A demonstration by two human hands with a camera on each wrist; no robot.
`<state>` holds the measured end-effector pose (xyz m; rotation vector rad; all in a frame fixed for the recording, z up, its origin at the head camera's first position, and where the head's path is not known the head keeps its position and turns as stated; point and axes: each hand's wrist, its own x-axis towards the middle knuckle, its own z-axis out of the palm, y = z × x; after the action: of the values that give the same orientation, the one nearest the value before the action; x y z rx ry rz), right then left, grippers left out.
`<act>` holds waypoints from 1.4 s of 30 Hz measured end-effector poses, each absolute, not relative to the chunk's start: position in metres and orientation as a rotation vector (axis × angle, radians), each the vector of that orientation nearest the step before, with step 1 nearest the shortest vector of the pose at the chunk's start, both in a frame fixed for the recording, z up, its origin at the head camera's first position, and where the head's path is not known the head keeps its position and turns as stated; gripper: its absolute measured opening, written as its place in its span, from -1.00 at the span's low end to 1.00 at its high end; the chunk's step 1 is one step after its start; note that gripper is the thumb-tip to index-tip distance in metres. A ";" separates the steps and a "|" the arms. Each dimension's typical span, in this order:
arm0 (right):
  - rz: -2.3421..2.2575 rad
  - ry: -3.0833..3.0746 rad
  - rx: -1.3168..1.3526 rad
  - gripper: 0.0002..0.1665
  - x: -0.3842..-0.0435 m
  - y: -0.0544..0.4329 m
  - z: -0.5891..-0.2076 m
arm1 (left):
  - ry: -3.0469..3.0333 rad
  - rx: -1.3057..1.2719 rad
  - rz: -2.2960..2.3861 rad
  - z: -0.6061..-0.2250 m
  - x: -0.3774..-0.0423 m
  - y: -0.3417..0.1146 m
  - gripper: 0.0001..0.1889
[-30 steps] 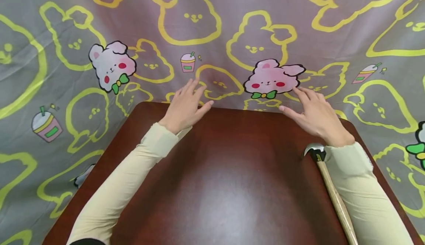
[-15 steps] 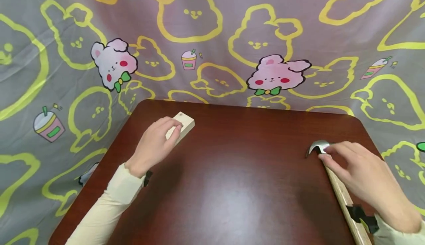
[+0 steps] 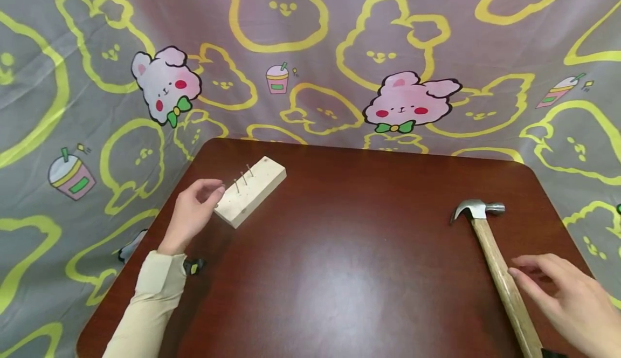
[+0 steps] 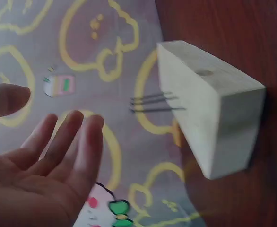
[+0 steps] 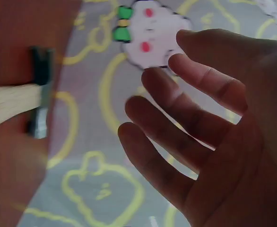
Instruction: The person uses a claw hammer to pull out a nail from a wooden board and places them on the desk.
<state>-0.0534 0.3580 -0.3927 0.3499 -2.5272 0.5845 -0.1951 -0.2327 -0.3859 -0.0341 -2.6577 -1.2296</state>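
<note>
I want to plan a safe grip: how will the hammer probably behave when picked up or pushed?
The hammer is probably head-heavy, since its metal head sits at one end of a long wooden handle. The straight handle looks stiff, so it should not bend. It seems unlikely to roll, as the head sticks out on both sides.

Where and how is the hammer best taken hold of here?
Probably around the middle of its wooden handle, coming from the right. The hammer lies with the handle slanting toward the near right, beside the right grip. That long, slim shaft should suit wrapped fingers better than the clawed metal head.
</note>
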 end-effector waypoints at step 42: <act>0.410 -3.203 0.053 -0.13 -0.049 0.381 -0.484 | -3.226 -0.182 -0.614 -0.441 -0.253 -0.236 -0.09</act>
<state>-0.0491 0.3813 -0.4841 0.0527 -3.2033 0.4097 -0.2532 -0.2362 -0.4410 -0.1825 -3.2263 -0.6144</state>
